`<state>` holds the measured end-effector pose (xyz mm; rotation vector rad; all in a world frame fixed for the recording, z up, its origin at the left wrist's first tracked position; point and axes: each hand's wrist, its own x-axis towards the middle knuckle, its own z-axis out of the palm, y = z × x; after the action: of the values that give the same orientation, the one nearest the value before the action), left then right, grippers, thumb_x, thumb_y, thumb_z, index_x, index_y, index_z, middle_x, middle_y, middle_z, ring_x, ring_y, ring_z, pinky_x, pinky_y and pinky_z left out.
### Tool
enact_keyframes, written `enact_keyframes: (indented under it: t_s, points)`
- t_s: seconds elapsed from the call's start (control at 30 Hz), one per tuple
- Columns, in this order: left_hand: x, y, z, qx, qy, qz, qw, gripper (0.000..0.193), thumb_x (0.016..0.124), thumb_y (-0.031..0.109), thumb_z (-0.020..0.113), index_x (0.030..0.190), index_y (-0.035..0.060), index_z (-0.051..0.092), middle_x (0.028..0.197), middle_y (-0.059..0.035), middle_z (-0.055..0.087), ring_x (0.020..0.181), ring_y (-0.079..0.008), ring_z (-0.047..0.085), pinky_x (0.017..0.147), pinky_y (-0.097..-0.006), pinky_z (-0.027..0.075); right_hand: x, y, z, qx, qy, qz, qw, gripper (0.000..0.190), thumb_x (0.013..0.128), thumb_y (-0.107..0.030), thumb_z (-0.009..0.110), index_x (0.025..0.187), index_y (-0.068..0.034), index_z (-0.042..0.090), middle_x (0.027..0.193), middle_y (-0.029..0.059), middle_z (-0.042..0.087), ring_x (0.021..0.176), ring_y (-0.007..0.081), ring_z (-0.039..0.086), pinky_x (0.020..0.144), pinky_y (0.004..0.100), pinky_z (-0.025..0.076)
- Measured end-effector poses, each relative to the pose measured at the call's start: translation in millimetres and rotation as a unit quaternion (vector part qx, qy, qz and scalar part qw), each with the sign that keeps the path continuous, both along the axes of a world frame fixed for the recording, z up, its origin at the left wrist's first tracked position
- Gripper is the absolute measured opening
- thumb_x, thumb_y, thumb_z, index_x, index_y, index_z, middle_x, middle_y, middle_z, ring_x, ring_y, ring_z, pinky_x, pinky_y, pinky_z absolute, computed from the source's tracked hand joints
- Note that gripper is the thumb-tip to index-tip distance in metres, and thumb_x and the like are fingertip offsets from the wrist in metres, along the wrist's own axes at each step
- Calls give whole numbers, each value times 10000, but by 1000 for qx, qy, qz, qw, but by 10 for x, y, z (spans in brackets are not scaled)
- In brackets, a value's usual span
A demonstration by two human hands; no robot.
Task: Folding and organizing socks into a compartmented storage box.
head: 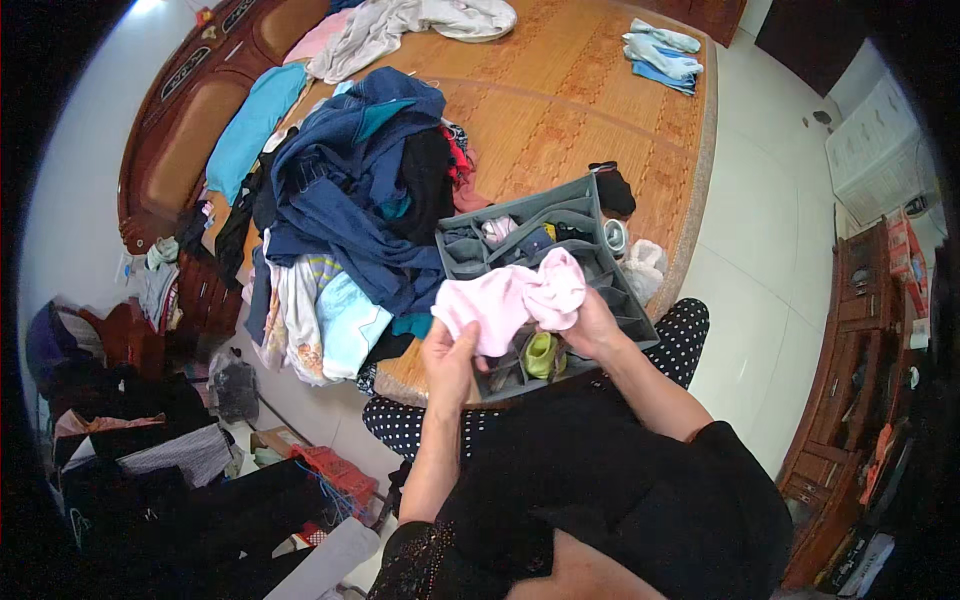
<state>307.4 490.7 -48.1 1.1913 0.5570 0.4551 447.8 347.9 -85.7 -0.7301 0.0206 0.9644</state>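
A pink cloth garment point(487, 304), possibly a pair of socks, is stretched between my two hands, with a bunched part at its right end. My left hand point(448, 364) pinches its left end between thumb and fingers. At the bunched end, my right hand point(596, 326) grips from the right, its fingers partly hidden by the cloth. Beneath both hands sits a grey fabric organizer box point(525, 210) with dividers. Several of its compartments hold rolled items, among them a yellow-green one point(541, 355) near me and a pink-and-white one point(499, 229) farther back.
A large heap of clothes point(352, 187) lies left of the box on the bed mat point(540, 90). Right of the box are a black cloth point(615, 191), a roll of tape point(615, 236) and a whitish bundle point(643, 270). Folded light-blue items point(664, 56) lie at the far corner.
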Motion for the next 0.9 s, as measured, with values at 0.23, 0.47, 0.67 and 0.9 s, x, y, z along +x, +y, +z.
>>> enact_keyframes:
  t_s: [0.23, 0.47, 0.67, 0.9]
  points:
    - [-97, 163, -83, -82, -54, 41, 994, 275, 897, 123, 528, 1159, 37, 524, 880, -44, 647, 564, -76, 582, 359, -181, 391, 118, -112, -71, 51, 14, -40, 998, 362, 934, -260, 379, 1199, -36, 483, 1192, 108, 535, 1103, 222, 522, 971, 386, 394]
    - [-108, 180, -100, -131, -77, 23, 988, 325, 897, 115, 490, 1207, 17, 474, 976, -89, 635, 653, -136, 631, 374, -215, 429, 191, -156, -99, 64, 1, -51, 997, 337, 923, -219, 390, 1158, -11, 511, 1127, 121, 574, 1022, 225, 579, 932, 361, 447]
    - [-133, 184, -135, -138, -63, 40, 988, 282, 898, 99, 459, 1162, 8, 497, 918, -99, 642, 625, -130, 621, 373, -224, 440, 210, -164, -167, 73, 53, -88, 992, 326, 906, -220, 430, 1134, -8, 525, 1107, 117, 581, 1003, 225, 588, 915, 358, 463]
    - [-319, 287, -376, -119, -50, 57, 990, 208, 873, 76, 486, 1015, -38, 586, 936, -121, 648, 689, -155, 632, 503, -256, 507, 305, -260, -9, 88, -18, -73, 993, 309, 865, -185, 517, 1117, -7, 539, 1092, 84, 586, 968, 196, 598, 877, 336, 488]
